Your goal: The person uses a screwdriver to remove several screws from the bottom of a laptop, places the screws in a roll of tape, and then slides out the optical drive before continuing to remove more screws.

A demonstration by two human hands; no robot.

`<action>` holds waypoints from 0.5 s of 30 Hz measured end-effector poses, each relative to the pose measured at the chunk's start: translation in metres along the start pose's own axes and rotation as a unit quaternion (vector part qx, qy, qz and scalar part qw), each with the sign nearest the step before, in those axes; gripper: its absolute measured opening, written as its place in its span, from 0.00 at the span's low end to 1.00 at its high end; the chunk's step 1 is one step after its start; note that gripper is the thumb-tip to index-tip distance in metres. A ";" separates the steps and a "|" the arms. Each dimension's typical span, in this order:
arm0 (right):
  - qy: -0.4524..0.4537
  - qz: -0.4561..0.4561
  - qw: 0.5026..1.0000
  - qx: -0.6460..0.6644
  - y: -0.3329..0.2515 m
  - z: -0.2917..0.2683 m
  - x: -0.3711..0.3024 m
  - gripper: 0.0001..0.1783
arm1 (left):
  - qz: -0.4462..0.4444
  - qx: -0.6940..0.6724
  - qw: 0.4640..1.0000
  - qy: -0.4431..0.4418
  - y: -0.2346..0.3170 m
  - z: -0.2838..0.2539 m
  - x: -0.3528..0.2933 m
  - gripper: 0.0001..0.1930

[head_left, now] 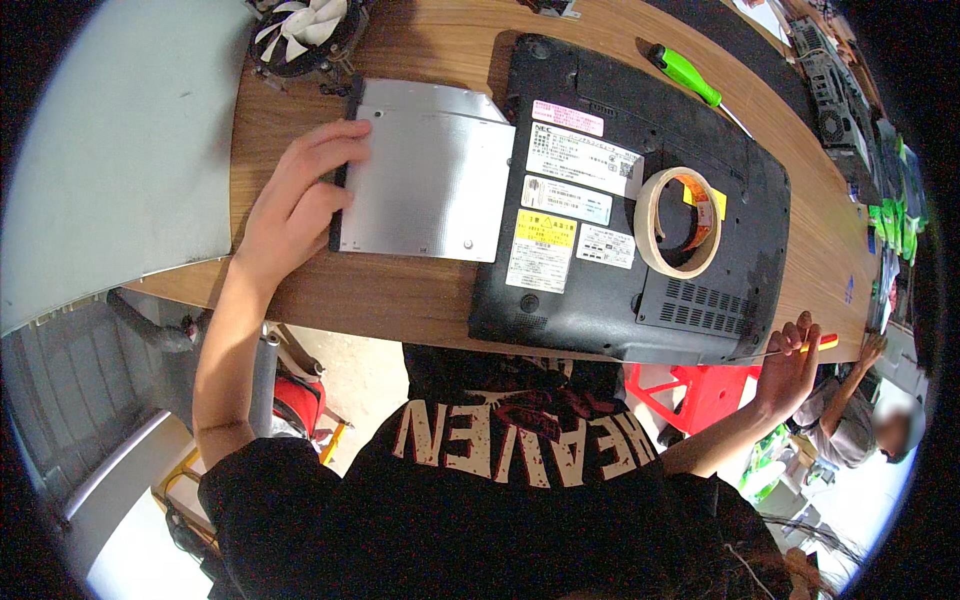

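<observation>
A black laptop (610,300) lies upside down on the wooden table, labels facing up. From its left side a silver optical drive (425,180) sticks far out; whether its right end is still inside the bay I cannot tell. My left hand (300,205) grips the drive's left edge, fingers on top and thumb side low. Beyond the laptop's near right corner, my right hand (785,375) is closed round a thin screwdriver (815,343) with an orange handle, its shaft pointing left along the laptop's near edge. A roll of masking tape (648,225) rests on the laptop's underside.
A green-handled screwdriver (685,72) lies at the laptop's far edge. A cooling fan (305,30) stands at the far left, beside a pale panel (130,150). Electronic units (830,110) and green packages (895,225) line the right. Another person (850,425) is at the right, near a red stool (690,390).
</observation>
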State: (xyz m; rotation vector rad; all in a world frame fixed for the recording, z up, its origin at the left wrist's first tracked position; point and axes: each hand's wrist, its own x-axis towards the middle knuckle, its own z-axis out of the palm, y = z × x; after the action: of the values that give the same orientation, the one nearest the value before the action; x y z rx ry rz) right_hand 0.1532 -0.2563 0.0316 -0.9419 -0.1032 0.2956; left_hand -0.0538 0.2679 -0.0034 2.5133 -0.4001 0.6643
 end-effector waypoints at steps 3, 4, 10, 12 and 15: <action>0.016 -0.004 1.000 -0.001 0.000 0.003 0.000 0.11 | -0.003 0.028 1.000 -0.003 0.000 0.001 0.008 0.12; 0.026 -0.005 1.000 0.000 -0.001 0.004 -0.001 0.11 | -0.017 0.045 0.999 -0.012 0.001 0.001 0.011 0.12; 0.002 -0.002 1.000 0.001 0.001 0.002 -0.001 0.11 | -0.234 -0.024 0.967 -0.097 0.026 0.000 0.019 0.28; 0.003 0.000 1.000 0.003 0.002 0.003 0.001 0.10 | -0.208 0.002 0.969 -0.133 0.034 -0.002 0.020 0.32; 0.011 0.006 1.000 0.024 0.004 0.008 0.001 0.10 | -0.170 0.009 0.970 -0.173 0.034 -0.006 0.020 0.39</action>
State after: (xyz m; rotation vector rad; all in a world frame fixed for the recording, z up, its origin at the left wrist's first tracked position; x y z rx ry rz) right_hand 0.1521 -0.2471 0.0332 -0.8991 -0.0699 0.2986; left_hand -0.0525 0.2401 0.0254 2.6272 -0.0728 0.0951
